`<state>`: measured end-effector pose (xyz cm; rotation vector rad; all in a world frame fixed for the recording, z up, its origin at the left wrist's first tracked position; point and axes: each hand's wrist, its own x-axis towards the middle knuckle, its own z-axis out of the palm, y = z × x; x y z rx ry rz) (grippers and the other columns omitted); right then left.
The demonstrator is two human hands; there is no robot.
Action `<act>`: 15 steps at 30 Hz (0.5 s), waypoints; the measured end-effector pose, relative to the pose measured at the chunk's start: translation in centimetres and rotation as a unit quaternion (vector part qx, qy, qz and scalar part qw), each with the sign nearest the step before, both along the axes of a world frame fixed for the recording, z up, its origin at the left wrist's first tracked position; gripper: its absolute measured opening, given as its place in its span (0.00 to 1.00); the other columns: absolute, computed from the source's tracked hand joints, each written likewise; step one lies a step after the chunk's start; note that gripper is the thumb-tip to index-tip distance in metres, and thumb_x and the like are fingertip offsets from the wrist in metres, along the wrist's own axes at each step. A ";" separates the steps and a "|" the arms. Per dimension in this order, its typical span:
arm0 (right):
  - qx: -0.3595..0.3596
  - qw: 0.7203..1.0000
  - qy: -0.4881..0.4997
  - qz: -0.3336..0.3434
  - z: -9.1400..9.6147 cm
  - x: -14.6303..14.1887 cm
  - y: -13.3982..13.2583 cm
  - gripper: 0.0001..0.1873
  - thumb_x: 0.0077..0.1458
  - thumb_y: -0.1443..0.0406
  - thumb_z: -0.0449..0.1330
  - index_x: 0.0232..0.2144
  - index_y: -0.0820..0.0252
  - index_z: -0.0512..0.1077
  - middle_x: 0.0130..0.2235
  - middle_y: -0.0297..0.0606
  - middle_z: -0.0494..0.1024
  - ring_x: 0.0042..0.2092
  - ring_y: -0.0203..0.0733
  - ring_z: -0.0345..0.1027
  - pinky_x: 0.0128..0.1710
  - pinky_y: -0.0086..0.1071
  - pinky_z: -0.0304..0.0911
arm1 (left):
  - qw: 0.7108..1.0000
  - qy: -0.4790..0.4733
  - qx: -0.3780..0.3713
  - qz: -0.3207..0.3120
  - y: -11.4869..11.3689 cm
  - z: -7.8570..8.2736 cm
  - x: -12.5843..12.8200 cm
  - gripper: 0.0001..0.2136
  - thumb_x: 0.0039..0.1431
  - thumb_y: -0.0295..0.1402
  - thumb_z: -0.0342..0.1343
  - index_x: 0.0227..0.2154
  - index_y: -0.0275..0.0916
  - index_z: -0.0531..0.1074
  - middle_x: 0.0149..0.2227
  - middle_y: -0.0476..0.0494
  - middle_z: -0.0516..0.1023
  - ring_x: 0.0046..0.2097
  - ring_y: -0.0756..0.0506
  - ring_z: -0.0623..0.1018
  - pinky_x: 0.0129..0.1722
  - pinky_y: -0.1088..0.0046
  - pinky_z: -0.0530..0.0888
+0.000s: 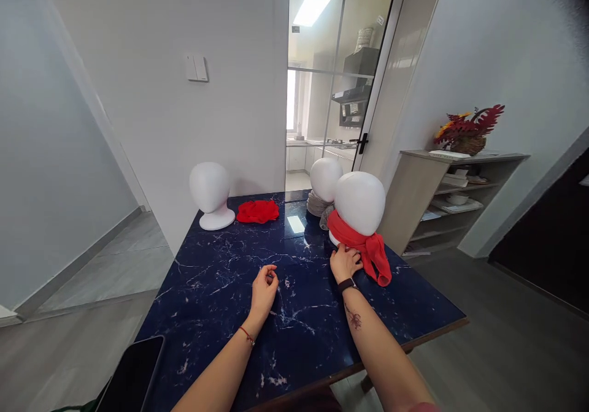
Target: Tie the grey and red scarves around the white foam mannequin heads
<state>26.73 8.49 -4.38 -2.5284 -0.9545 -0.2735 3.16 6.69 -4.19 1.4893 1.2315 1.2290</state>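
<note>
My right hand (346,263) is at the foot of a white mannequin head (361,200), its fingers bent over the base. A red scarf (378,255) is tied round this head's neck, with the knot and loose ends hanging at the right. My left hand (265,286) rests on the table with fingers loosely curled, holding nothing. Just behind the right-hand head stands a second mannequin head (326,179) wrapped in a grey scarf (317,205). At the far left is a bare-necked mannequin head (210,188), beside a bunched red cloth (258,211).
The dark blue marbled table (221,277) meets the wall at its far edge. A black phone or tablet (131,375) lies at the near left corner. Beyond the table are a glass door (331,68) and, to the right, a shelf unit (427,197) bearing a flower basket (469,139).
</note>
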 end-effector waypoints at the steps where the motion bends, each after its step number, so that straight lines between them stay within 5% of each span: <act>1: -0.001 1.000 -0.005 -0.001 0.1 -0.1 0.0 0.15 0.57 0.63 0.53 0.45 0.60 0.71 0.45 0.53 0.69 0.49 0.57 0.62 0.44 0.49 0.54 | 1.000 0.001 0.001 -0.001 0.0 0.0 0.0 0.12 0.46 0.31 0.52 0.36 0.38 0.71 0.27 0.52 0.70 0.23 0.53 0.66 0.25 0.76 0.63; 3: 0.004 1.000 -0.010 0.029 0.2 -0.3 -0.1 0.13 0.57 0.64 0.52 0.44 0.61 0.70 0.44 0.52 0.70 0.49 0.56 0.63 0.43 0.46 0.55 | 1.000 0.005 0.007 0.001 0.0 -0.1 0.0 0.12 0.47 0.30 0.51 0.36 0.38 0.71 0.27 0.52 0.70 0.24 0.53 0.66 0.25 0.76 0.63; 6: 0.030 0.984 0.018 0.174 0.4 -1.2 -0.3 0.12 0.59 0.64 0.51 0.43 0.61 0.69 0.40 0.46 0.73 0.42 0.46 0.68 0.39 0.34 0.57 | 1.000 0.015 0.019 0.003 0.1 -0.3 -0.1 0.11 0.47 0.29 0.51 0.36 0.38 0.71 0.28 0.51 0.70 0.24 0.52 0.67 0.26 0.76 0.64; 10: 0.065 0.933 0.037 0.352 0.8 -3.5 -0.6 0.11 0.62 0.62 0.47 0.38 0.59 0.68 0.31 0.36 0.75 0.30 0.36 0.68 0.30 0.26 0.52 | 0.999 0.025 0.024 -0.004 0.2 -0.6 -0.2 0.11 0.48 0.29 0.51 0.36 0.38 0.71 0.28 0.51 0.70 0.25 0.52 0.67 0.27 0.76 0.64; 15: 0.066 0.860 -0.023 0.506 1.0 -6.8 -1.4 0.10 0.62 0.62 0.49 0.33 0.56 0.69 0.30 0.31 0.75 0.31 0.35 0.67 0.32 0.25 0.51 | 1.000 0.016 0.014 -0.016 0.2 -0.4 -0.1 0.11 0.50 0.30 0.50 0.38 0.37 0.69 0.28 0.51 0.69 0.24 0.52 0.67 0.26 0.76 0.64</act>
